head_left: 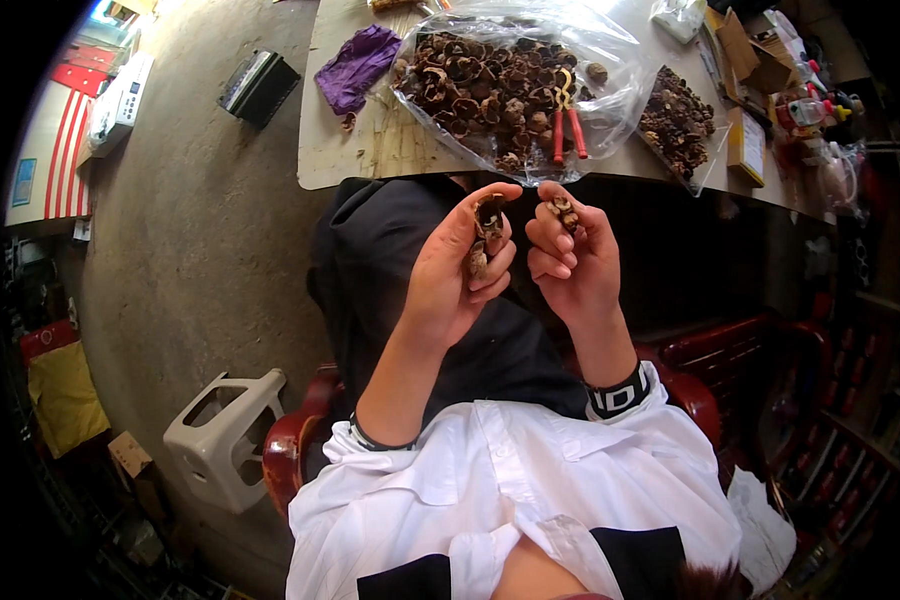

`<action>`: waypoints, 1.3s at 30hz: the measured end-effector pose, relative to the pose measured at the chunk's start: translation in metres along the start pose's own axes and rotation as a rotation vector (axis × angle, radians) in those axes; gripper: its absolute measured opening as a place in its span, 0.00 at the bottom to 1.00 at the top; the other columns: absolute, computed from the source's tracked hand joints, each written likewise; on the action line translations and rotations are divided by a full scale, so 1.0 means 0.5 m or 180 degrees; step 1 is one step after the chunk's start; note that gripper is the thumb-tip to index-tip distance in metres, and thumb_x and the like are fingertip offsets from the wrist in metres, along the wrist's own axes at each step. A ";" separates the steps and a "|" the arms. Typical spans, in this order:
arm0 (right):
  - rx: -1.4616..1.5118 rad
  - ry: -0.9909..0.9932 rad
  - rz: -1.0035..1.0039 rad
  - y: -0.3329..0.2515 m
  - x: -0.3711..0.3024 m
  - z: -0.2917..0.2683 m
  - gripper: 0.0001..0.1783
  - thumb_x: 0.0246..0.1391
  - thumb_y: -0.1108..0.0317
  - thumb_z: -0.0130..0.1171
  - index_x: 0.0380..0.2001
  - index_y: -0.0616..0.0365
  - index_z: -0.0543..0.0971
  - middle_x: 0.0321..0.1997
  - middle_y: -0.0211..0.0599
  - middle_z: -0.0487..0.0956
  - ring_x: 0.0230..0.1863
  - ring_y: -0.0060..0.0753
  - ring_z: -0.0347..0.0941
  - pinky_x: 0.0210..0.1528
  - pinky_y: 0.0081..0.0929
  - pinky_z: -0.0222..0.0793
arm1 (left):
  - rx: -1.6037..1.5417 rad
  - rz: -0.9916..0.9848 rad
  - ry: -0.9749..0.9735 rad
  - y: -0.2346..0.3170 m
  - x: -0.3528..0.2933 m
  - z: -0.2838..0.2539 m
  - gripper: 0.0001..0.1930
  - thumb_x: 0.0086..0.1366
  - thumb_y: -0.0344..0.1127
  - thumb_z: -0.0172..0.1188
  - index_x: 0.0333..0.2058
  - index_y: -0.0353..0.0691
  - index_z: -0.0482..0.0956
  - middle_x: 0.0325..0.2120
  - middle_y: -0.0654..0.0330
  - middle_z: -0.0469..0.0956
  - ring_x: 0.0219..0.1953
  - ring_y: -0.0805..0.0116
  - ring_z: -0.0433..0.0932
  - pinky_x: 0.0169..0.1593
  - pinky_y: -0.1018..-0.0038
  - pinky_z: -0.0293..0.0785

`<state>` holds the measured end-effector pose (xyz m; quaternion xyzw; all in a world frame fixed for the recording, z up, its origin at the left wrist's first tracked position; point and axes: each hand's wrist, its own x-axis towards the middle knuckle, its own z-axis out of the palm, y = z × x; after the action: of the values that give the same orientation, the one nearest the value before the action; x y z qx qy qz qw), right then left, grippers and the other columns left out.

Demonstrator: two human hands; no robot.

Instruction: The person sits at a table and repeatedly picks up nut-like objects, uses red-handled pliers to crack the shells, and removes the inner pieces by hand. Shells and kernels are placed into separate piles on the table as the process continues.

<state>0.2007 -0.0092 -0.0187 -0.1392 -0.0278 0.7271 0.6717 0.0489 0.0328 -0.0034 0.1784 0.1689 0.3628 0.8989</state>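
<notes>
Above my lap, just off the table's near edge, my left hand (pixel 445 265) is closed around broken walnut shell pieces (pixel 488 216), dark and hollow. Close by on its right, my right hand (pixel 585 262) pinches a light brown walnut kernel (pixel 563 211) between thumb and fingers. The two hands are slightly apart. Beyond them, a clear plastic bag (pixel 618 60) lies spread on the table under a heap of walnut shells (pixel 490 95). Red-handled pliers (pixel 570 130) rest on the right side of that heap.
Walnut kernels (pixel 678 120) are piled on clear plastic at the table's right. A purple cloth (pixel 358 68) lies on the left of the table (pixel 330 150). Small boxes (pixel 747 148) and bottles crowd the far right. On the floor stand a white plastic stool (pixel 210 445) and a black battery (pixel 260 88).
</notes>
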 end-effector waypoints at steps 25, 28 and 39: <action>-0.1318 0.0795 -0.0457 0.035 -0.005 0.045 0.18 0.62 0.72 0.39 0.54 0.67 0.65 0.52 0.46 0.72 0.54 0.33 0.70 0.56 0.27 0.66 | 0.4103 0.1964 0.1099 -0.008 0.003 0.027 0.10 0.52 0.23 0.66 0.34 0.36 0.78 0.25 0.65 0.74 0.27 0.75 0.74 0.33 0.82 0.70; -0.1497 0.0658 -0.0591 0.041 -0.003 0.047 0.20 0.61 0.73 0.39 0.56 0.69 0.63 0.56 0.49 0.70 0.60 0.38 0.65 0.63 0.32 0.60 | 0.4525 0.2145 0.0971 -0.012 0.005 0.036 0.08 0.49 0.22 0.66 0.31 0.36 0.79 0.23 0.59 0.74 0.25 0.71 0.74 0.31 0.79 0.69; -0.1603 -0.0229 -0.0571 0.042 -0.011 0.060 0.27 0.59 0.76 0.37 0.63 0.67 0.54 0.65 0.51 0.60 0.68 0.42 0.55 0.68 0.35 0.53 | 0.4433 0.2744 0.1416 0.005 0.003 0.045 0.06 0.51 0.23 0.65 0.29 0.35 0.79 0.22 0.63 0.73 0.24 0.75 0.72 0.30 0.81 0.67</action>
<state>0.1737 -0.0123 0.0062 -0.2730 -0.2439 0.6393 0.6762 0.0586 0.0310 0.0173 0.6644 0.4438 0.5135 0.3129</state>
